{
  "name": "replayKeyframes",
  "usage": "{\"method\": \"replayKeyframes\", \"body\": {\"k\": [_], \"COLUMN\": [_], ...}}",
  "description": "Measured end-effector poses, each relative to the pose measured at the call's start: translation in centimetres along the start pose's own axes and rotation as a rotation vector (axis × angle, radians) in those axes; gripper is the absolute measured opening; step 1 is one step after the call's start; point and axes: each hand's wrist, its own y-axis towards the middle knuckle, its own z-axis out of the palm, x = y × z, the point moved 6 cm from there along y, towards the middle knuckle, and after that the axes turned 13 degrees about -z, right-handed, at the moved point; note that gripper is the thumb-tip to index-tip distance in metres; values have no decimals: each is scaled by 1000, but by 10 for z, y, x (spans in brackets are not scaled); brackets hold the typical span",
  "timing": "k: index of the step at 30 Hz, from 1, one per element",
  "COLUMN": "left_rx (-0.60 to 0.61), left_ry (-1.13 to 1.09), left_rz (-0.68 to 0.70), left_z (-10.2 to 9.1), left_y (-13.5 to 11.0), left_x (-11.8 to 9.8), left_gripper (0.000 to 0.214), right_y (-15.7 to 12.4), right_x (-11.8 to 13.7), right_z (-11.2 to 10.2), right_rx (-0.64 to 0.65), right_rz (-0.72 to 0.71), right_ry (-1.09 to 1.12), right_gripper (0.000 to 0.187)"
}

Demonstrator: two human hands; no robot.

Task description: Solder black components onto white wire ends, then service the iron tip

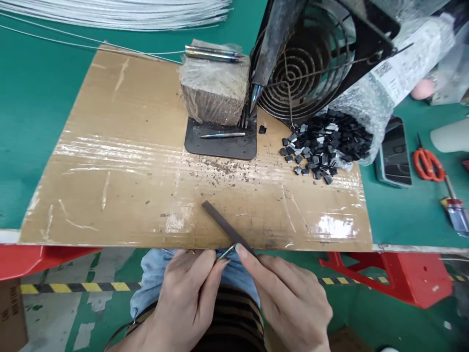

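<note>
My left hand (pixel 190 288) is closed around a slim, shiny metal soldering iron tip (pixel 226 252), whose end points up and right. My right hand (pixel 289 293) grips a flat dark file (pixel 223 221), its far end reaching over the cardboard's front edge. Tip and file meet near my right thumb; the exact contact is partly hidden by the fingers. Similar tips (pixel 214 54) lie on top of a plastic-wrapped block (pixel 216 93). One more loose tip (pixel 223 135) rests on the black base plate (pixel 220 148) in front of it.
A soldering iron (pixel 271 49) leans tip-down beside the block, before a black fan (pixel 311 63). Small black parts (pixel 330 142) are heaped on the cardboard sheet (pixel 120 195). Further right lie a phone (pixel 394 154), orange scissors (pixel 427 164) and a screwdriver (pixel 456 210). White wires (pixel 120 14) stretch behind.
</note>
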Motion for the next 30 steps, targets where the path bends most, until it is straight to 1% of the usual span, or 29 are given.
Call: {"method": "replayKeyframes", "body": {"k": [2,5,6,9,12,14,15,17,18,21,22,24,25,27,30], "left_rx": [10,28,30,28,36,64,78,101,99,84,82,83,80,74,50], "left_ry": [-19,-28,-29,-42,-71,-97,-115,-151,-167,-185,-179,-160,-145,-117,-58], "left_rz": [-30,-23,-12,8,-46,-105,-126,-145,-146,-141,-141,-135,-130,-106,-37], "left_z": [1,1,0,-3,-3,-1,-1,-1,-2,-4,-4,-2,-1,0,1], "left_y": [-1,0,2,4,2,0,0,-1,0,1,1,0,0,-2,-3], "left_x": [2,1,-1,-3,1,4,5,5,4,2,2,3,4,5,4], "left_gripper": [32,31,31,32,33,33,33,33,34,34,34,34,33,33,34], "right_y": [-8,-23,-23,-9,2,-6,-12,-24,-26,-15,-9,-1,0,-6,-15], "right_x": [3,7,8,4,0,2,4,6,7,6,5,3,3,5,7], "right_z": [-1,-9,-10,-3,-1,-3,-6,-12,-12,-1,1,-2,-5,-10,-15], "right_rx": [-2,-84,-87,-19,-2,-6,-33,-97,-100,-5,8,-15,-12,50,97], "right_rz": [0,31,41,42,36,31,38,69,78,62,50,44,41,34,20], "right_ry": [-16,-80,-80,-45,-85,-78,-76,-101,-103,-39,-28,-28,-33,-37,-67], "right_gripper": [33,31,31,33,35,35,35,35,35,34,34,34,35,35,33]}}
